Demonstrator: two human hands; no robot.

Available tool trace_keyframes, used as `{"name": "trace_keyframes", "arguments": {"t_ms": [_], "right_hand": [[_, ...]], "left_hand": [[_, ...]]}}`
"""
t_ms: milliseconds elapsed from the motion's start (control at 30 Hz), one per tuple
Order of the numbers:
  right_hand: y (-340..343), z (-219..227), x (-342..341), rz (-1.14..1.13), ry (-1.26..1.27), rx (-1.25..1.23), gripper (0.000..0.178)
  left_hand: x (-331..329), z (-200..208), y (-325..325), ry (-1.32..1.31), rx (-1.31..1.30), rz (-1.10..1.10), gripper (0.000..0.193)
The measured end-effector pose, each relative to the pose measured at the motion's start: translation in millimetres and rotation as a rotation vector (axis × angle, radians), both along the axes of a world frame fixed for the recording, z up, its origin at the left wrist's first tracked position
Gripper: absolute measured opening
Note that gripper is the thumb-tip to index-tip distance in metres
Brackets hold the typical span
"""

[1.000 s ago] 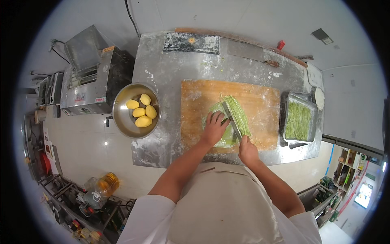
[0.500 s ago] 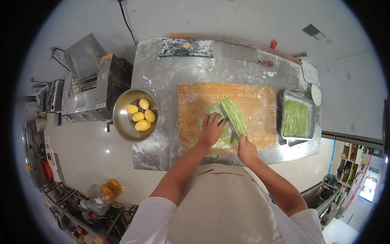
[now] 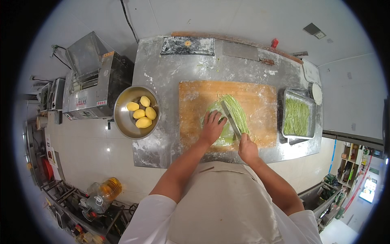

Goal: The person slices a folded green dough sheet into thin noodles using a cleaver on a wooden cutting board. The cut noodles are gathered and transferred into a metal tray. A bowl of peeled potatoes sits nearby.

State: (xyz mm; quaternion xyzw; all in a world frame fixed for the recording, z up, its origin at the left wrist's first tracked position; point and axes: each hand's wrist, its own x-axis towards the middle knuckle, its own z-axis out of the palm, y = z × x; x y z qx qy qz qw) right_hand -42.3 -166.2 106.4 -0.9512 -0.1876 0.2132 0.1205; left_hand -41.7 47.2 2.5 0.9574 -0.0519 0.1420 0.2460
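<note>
A flattened, folded sheet of green dough (image 3: pixel 226 140) lies floury on the wooden board (image 3: pixel 256 91). My left hand (image 3: pixel 213 128) rests on it with the fingers apart and pressing down, close to the blade. In my right hand (image 3: pixel 248 149) is the handle of a long kitchen knife (image 3: pixel 230 120), whose blade slants away to the far left. Along the blade's right side lies a bundle of thin green noodles (image 3: pixel 237 112), cut strips running the same way as the knife. Where the edge meets the dough is hidden.
Right of the board, a metal tray (image 3: pixel 313 122) holds more green noodles. To the left, a steel bowl (image 3: pixel 122 127) contains several yellow lumps. Both stand on the floury metal table (image 3: pixel 158 150). A steel machine (image 3: pixel 91 91) stands beyond the bowl, and a bottle of yellow oil (image 3: pixel 110 188) is at the lower left.
The knife blade sits very slightly farther right against the noodle bundle. My left hand stays on the dough. The whole view has shifted a little.
</note>
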Motion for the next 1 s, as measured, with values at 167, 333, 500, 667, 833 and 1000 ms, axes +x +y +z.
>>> {"name": "trace_keyframes", "arguments": {"t_ms": [167, 333, 500, 667, 833, 1000], "right_hand": [[4.4, 4.0, -0.2, -0.006, 0.042, -0.035, 0.021], [6.7, 12.0, 4.4, -0.014, 0.043, -0.010, 0.021], [8.8, 4.6, 4.3, -0.010, 0.066, -0.049, 0.021], [10.9, 6.3, 6.9, -0.012, 0.063, 0.004, 0.020], [9.9, -6.1, 6.0, -0.020, 0.085, -0.017, 0.021], [29.3, -11.8, 22.0, 0.007, 0.090, 0.017, 0.021]], "left_hand": [[0.4, 1.0, 2.0, 0.021, -0.029, -0.013, 0.033], [1.5, 3.5, 3.8, 0.027, 0.007, -0.008, 0.036], [3.3, 8.4, 6.2, 0.048, -0.004, -0.021, 0.035], [4.6, 8.5, 8.6, 0.060, -0.016, -0.027, 0.035], [3.1, 6.6, 7.2, 0.065, -0.001, -0.028, 0.035], [2.3, 0.6, 3.3, 0.048, 0.000, -0.019, 0.035]]}}
